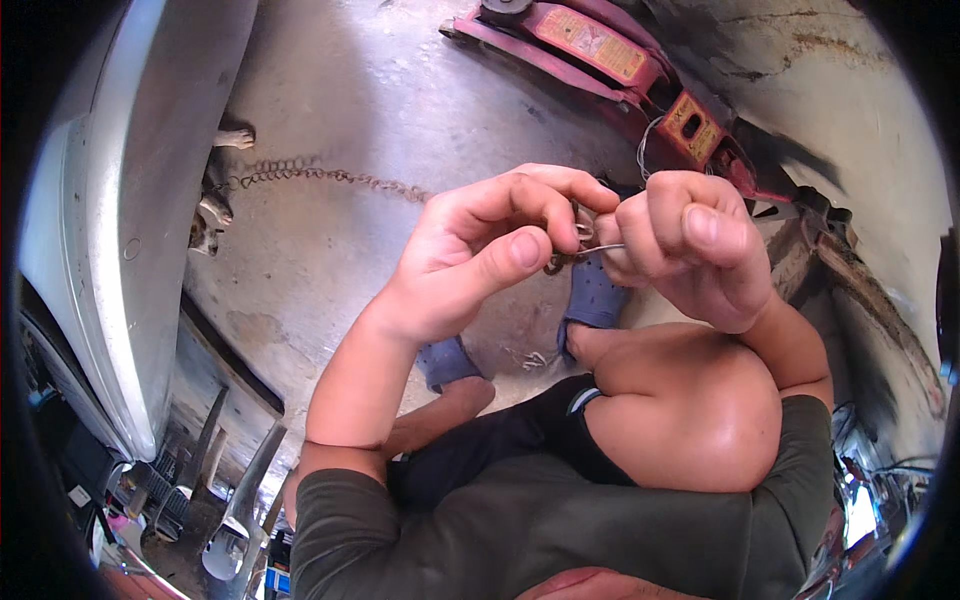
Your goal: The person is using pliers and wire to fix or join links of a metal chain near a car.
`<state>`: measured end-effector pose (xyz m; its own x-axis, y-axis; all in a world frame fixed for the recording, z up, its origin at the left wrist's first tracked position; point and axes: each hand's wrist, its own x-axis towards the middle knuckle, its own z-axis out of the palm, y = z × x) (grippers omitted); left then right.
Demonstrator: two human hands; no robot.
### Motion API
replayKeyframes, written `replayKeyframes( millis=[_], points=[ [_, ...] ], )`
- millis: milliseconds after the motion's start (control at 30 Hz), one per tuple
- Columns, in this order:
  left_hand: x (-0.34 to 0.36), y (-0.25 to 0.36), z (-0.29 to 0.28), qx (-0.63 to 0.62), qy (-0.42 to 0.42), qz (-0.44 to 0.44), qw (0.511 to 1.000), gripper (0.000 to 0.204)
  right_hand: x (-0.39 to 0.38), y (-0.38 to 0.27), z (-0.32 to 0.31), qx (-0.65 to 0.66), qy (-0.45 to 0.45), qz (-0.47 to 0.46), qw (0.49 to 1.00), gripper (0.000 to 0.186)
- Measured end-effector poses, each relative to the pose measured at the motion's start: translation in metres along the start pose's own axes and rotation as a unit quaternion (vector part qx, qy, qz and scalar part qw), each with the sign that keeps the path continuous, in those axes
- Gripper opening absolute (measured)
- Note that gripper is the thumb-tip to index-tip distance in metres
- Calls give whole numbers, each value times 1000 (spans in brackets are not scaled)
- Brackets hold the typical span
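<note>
Between panel edge [105, 300] and jack [595, 48], floor [320, 110] spreads; hands [455, 248] [695, 250] meet at wire [604, 247].

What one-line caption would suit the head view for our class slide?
Right hand holds a thin wire close to the left hand, with a rusty chain and red floor jack beyond.

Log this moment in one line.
left hand: holding dark links | right hand: gripping thin wire | chain: runs toward left hand | red jack: beyond hands

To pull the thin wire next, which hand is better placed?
Probably the right hand: it holds the thin wire, while the left hand seems occupied with the small dark metal piece.
</note>
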<state>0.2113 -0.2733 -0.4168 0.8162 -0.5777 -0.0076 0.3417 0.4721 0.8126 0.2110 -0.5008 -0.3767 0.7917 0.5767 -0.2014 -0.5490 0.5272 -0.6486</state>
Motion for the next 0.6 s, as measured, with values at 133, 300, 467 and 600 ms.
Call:
replayKeyframes(
  millis=[133,300,467,600],
  points=[
    [-3,-2,11,-91,34,-52,994,27,-4,-7,0,16,14,6,1000,34],
    [-3,-6,16,-123,46,-66,989,18,-3,-15,2,78,68,46,994,36],
    [1,-2,33,-83,75,-23,993,34,-2,-16,2,45,61,57,996,35],
    [1,6,21,106,25,-70,992,34,-2,-17,5,-23,71,67,995,34]
  ],
)
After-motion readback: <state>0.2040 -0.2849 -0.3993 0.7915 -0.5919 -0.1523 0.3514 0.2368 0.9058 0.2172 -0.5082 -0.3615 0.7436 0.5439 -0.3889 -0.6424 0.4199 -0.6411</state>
